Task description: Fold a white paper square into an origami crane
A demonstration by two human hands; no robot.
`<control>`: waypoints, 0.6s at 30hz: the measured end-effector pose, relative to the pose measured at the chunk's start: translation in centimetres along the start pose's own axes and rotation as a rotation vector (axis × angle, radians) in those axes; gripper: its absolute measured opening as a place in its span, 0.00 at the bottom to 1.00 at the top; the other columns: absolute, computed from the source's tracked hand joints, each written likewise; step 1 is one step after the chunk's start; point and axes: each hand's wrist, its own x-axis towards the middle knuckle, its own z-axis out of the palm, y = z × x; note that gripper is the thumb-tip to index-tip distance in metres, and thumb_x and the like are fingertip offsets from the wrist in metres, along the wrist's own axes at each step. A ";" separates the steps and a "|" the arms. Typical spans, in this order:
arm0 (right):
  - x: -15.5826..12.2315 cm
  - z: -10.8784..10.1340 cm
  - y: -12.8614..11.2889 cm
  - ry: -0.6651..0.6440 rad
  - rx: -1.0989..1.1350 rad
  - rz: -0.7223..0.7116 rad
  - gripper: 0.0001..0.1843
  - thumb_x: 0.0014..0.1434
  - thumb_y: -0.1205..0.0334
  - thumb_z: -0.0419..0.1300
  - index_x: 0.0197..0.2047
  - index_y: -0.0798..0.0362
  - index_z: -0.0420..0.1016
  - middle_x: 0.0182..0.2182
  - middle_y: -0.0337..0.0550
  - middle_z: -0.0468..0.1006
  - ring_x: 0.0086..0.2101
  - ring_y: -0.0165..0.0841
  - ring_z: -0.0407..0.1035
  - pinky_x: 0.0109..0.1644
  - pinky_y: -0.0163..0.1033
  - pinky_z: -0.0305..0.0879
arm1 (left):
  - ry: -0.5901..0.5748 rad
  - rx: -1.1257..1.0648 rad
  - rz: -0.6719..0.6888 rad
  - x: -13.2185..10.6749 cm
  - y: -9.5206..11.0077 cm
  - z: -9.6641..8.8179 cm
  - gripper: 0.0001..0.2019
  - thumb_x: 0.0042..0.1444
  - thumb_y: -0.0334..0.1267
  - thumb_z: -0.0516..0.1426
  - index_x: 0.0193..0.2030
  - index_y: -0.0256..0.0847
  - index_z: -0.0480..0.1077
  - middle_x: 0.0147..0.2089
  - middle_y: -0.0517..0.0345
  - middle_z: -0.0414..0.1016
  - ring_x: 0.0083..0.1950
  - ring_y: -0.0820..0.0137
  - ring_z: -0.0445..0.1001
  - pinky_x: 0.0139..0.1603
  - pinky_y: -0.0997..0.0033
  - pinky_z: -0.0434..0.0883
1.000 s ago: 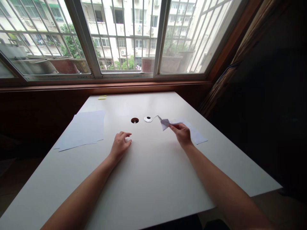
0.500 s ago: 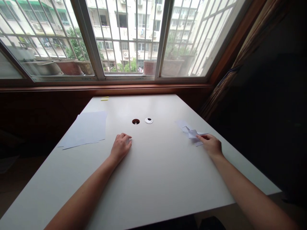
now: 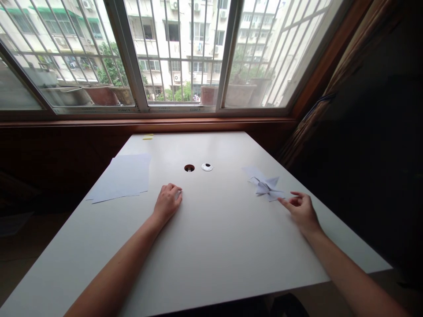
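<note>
The white worktop (image 3: 211,255) should be left unjolted, since something as light as the folded paper piece (image 3: 265,188) at its right side, on top of a flat sheet (image 3: 250,171), would probably shift easily. The overlapping sheets (image 3: 122,178) far to the left are best kept out of any sweep of the arm. The right hand (image 3: 304,212) has its grip parted, thumb and forefinger spread with nothing between them, just to the right of the piece; parting cleanly looks like the step in hand, so the fingers should stay wide and draw away low and gently, lest a fingertip snag a pointed fold. The left hand (image 3: 167,202) rests well apart from it, a good place for avoiding stray air. As for what is hard to make out, the worktop's near left corner runs out of view, much of the flat sheet is covered, the left fingers curl so that I cannot tell whether they hold anything, and the smallest folds blur together, leaving unclear whether the right thumb's tip touches paper.
</note>
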 end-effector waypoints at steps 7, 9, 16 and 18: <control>-4.5 -0.4 -1.5 -0.110 -0.113 -0.238 0.21 0.54 0.40 0.65 0.41 0.47 0.71 0.32 0.43 0.76 0.31 0.38 0.72 0.37 0.44 0.71 | -0.077 -0.024 0.027 0.1 0.0 -0.2 0.09 0.61 0.34 0.56 0.47 0.43 0.74 0.47 0.49 0.71 0.51 0.56 0.69 0.55 0.52 0.69; -5.5 0.3 -3.3 -0.210 -0.139 -0.425 0.14 0.59 0.46 0.63 0.39 0.47 0.72 0.31 0.43 0.77 0.30 0.37 0.72 0.37 0.44 0.71 | -0.125 -0.023 0.038 0.2 -0.2 -0.4 0.10 0.62 0.36 0.56 0.49 0.43 0.74 0.49 0.49 0.71 0.52 0.57 0.69 0.57 0.52 0.69; -6.9 5.2 -10.0 -0.799 -0.120 -0.798 0.18 0.66 0.55 0.58 0.58 0.46 0.70 0.50 0.49 0.75 0.48 0.40 0.72 0.53 0.48 0.73 | -0.414 0.116 0.230 -0.2 0.0 -2.3 0.26 0.67 0.51 0.52 0.67 0.40 0.62 0.68 0.43 0.62 0.69 0.53 0.60 0.69 0.48 0.61; -7.0 6.9 -11.3 -0.879 -0.167 -0.887 0.25 0.64 0.52 0.60 0.64 0.45 0.66 0.57 0.51 0.72 0.55 0.43 0.68 0.58 0.52 0.70 | -0.468 0.171 0.272 -0.7 0.9 -3.3 0.34 0.66 0.58 0.50 0.72 0.40 0.53 0.73 0.43 0.55 0.73 0.51 0.54 0.72 0.44 0.54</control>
